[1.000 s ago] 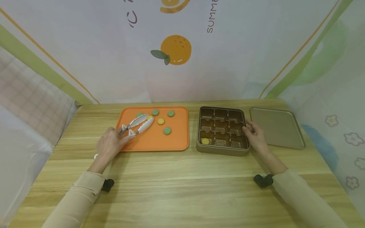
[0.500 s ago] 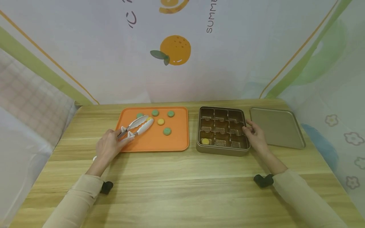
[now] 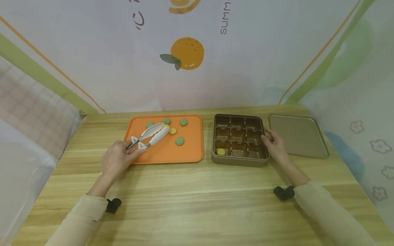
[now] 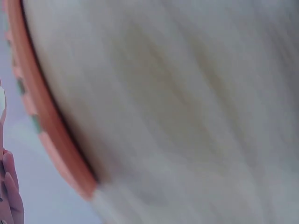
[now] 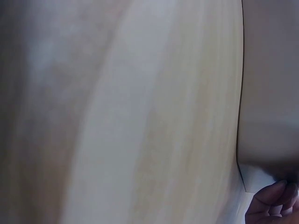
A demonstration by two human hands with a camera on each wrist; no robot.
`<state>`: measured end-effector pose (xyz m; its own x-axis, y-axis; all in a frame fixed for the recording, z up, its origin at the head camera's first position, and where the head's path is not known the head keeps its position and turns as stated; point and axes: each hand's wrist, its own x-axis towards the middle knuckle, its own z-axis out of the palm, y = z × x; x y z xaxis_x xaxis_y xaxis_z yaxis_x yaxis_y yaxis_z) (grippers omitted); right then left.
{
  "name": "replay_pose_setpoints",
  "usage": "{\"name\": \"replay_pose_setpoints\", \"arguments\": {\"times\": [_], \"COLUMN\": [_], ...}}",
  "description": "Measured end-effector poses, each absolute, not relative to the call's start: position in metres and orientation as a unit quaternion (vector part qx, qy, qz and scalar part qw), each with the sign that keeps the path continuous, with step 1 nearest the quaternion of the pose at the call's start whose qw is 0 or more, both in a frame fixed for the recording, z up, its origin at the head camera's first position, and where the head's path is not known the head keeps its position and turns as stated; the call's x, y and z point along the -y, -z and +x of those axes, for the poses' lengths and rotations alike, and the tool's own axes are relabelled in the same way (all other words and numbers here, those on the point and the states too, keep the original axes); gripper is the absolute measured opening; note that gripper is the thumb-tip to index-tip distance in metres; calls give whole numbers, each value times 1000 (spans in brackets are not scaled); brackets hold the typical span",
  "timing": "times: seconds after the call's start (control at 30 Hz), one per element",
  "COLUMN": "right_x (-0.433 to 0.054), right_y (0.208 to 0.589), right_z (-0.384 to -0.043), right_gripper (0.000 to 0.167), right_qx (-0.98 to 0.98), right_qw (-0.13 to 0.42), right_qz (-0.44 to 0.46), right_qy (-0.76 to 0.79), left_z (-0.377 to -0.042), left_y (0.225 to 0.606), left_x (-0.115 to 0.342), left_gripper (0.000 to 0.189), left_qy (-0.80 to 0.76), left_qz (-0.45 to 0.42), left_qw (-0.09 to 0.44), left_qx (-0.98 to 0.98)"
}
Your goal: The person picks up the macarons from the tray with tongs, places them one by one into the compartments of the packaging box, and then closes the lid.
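My left hand (image 3: pixel 115 159) holds white-tipped tongs (image 3: pixel 144 138) over the orange tray (image 3: pixel 154 157). A small yellow round cookie (image 3: pixel 165 126) lies between the tong tips; whether it is lifted I cannot tell. A second yellow cookie (image 3: pixel 173 131) and several green cookies (image 3: pixel 180 141) are spread over the tray. On the right, my right hand (image 3: pixel 275 147) grips the right wall of a bronze square tin (image 3: pixel 240 161), thumb at the rim. In the right wrist view its curled fingers (image 5: pixel 271 203) sit at the tin's corner. One yellow cookie (image 3: pixel 221 151) occupies the front left compartment.
A flat bronze lid (image 3: pixel 300 136) lies right of the tin. The wooden table (image 3: pixel 197 198) runs back to a printed curtain (image 3: pixel 246 75). In the left wrist view the tray's rim (image 4: pixel 46 107) shows beside a blurred table surface.
The tongs have moved slightly right across the tray, and the yellow cookie between their tips has shifted with them. My right hand keeps its place on the tin.
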<state>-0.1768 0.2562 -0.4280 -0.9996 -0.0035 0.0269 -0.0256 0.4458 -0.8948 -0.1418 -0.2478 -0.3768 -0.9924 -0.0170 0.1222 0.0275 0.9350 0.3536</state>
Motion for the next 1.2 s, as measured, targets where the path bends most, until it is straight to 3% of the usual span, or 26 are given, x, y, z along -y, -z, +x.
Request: {"name": "replay_pose_setpoints", "arguments": {"times": [0.3, 0.77, 1.2], "right_x": [-255, -256, -257], "right_y": [425, 428, 430], "right_z": [-177, -179, -179], "right_gripper": [56, 57, 56], "right_qx": [848, 850, 854], "right_qw": [13, 9, 14], "right_qz": [9, -7, 1], "right_qy": [-530, -526, -520], "left_z": [-132, -127, -136], "left_y": [356, 355, 357], "left_x": [201, 120, 79], "left_gripper": [58, 59, 60], "left_qy": [215, 237, 207], "left_qz": [-51, -155, -192], "left_qw": [43, 31, -7], "left_qx": [974, 959, 959]}}
